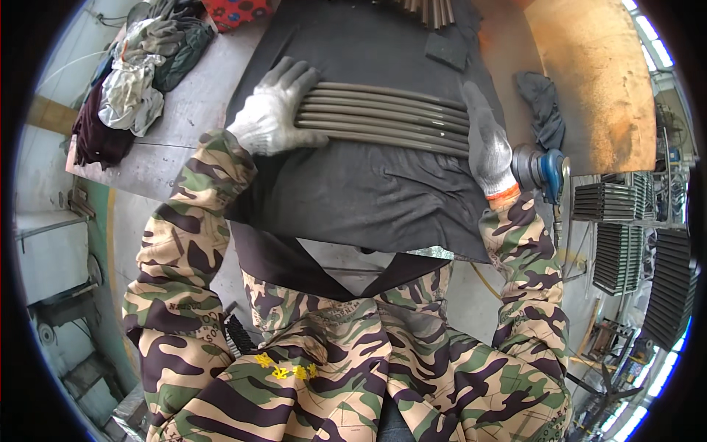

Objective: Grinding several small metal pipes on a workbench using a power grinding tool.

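Note:
Several dark metal rods (383, 116) lie side by side, running left to right on a black cloth (353, 195). At their left ends is my left hand (276, 107) in a white and grey work glove. Its fingers point away from me and its thumb is spread toward the near rods. My right hand (487, 136), in a similar glove with an orange cuff, stands on edge against the right ends. Its fingers are stretched out, and its palm side faces the rods.
A blue power sander (551, 175) sits right of my right wrist, beside a dark crumpled cloth (541, 110). More rods (434, 11) and a dark flat block (445, 50) lie at the far side. Piled rags (136, 81) rest at the left. Racks of dark parts (617, 254) stand right.

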Demonstrator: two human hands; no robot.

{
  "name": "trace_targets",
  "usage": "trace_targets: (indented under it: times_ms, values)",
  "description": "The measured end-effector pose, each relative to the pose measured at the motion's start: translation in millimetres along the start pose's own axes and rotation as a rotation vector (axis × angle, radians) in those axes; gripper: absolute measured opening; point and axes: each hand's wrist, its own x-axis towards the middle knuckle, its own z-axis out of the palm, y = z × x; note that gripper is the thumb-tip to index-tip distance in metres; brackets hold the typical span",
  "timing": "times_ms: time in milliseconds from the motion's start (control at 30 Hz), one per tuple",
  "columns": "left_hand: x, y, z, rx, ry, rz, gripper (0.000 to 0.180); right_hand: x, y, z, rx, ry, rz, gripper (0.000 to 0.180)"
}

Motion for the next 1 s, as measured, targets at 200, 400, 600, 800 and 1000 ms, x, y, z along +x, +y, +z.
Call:
trace_targets:
  times_ms: [200, 400, 600, 800, 1000]
  values:
    - [1, -6, 8, -0.009, 0.030, 0.032, 0.110, -4, 3, 1, -0.075, 0.029, -0.037, 0.056]
    - [2, 0, 6, 0.052, 0.011, 0.032, 0.108, 3, -40, 17, -0.590, -0.228, 0.118, 0.052]
    - [-1, 1, 8, 0.142, -0.019, -0.017, 0.106, 9, -67, -22, -0.426, -0.255, 0.206, 0.059]
    - [2, 13, -3, 0.203, -0.003, 0.035, 0.103, -27, -29, -167, -1.409, 0.115, 0.127, 0.068]
    - [-21, 32, 3, 0.353, 0.156, 0.036, 0.092, -29, -82, -140, -1.013, 0.079, 0.438, 0.057]
